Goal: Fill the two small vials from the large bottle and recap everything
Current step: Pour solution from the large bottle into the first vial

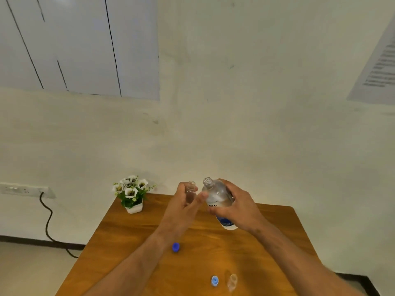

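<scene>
I see my left hand (183, 201) grasping 1 small vial (190, 192) upright, mouth up, above the table (132, 242). My right hand (237, 205) grips the large bottle (218, 199), uncapped neck tilted up-left toward the vial. A 2nd vial (232, 282) stands near 2 blue caps (176, 247).

1. The table (132, 248) is warm orange-brown wood with darker grain streaks.
2. The large bottle (217, 199) is clear, with a white label bearing dark letters and a deep blue band near its base.
3. The vial (190, 194) held up is clear glass with a brownish tint.
4. The second vial (232, 282) on the table is clear, faintly amber against the wood.
5. One cap (176, 247) is saturated royal blue.
6. The other cap (214, 281) is paler blue with a whitish centre.
7. The flowers (130, 188) are white with dark, yellow-flecked centres and green leaves, in a white pot (134, 208).
8. The wall (256, 103) is off-white; the cable (48, 218) is black.
</scene>
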The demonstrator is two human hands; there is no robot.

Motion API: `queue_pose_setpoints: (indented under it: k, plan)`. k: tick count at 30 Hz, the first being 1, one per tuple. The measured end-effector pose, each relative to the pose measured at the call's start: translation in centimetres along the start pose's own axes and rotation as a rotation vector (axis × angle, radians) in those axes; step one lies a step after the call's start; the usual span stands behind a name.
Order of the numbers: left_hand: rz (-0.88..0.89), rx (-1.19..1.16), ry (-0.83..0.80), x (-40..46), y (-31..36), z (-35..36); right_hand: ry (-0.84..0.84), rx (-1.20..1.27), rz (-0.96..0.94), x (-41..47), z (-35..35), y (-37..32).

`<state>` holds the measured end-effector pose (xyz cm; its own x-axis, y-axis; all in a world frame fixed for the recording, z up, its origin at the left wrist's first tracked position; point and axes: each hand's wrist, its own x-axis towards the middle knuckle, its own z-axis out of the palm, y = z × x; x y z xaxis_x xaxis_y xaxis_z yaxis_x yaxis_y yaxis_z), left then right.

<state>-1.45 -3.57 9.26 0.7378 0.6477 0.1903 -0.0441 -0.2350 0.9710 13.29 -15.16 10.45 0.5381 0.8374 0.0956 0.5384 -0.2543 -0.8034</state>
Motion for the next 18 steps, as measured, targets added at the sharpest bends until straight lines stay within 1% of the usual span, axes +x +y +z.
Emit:
queue_pose_setpoints:
  k: [2, 11, 18]
  plan:
    - [0.022, 0.015, 0.004, 0.2, 0.4, 0.3, -0.002, -0.025, -0.019, -0.3, -0.7, -0.7]
    - [0.111, 0.119, -0.072, -0.2, 0.9, 0.6, -0.019, -0.114, -0.051, -0.9, -2.0, -1.6]
    - [0.097, 0.156, -0.101, -0.4, 0.2, 0.6, -0.045, -0.173, -0.036, -1.2, -2.0, -1.5]
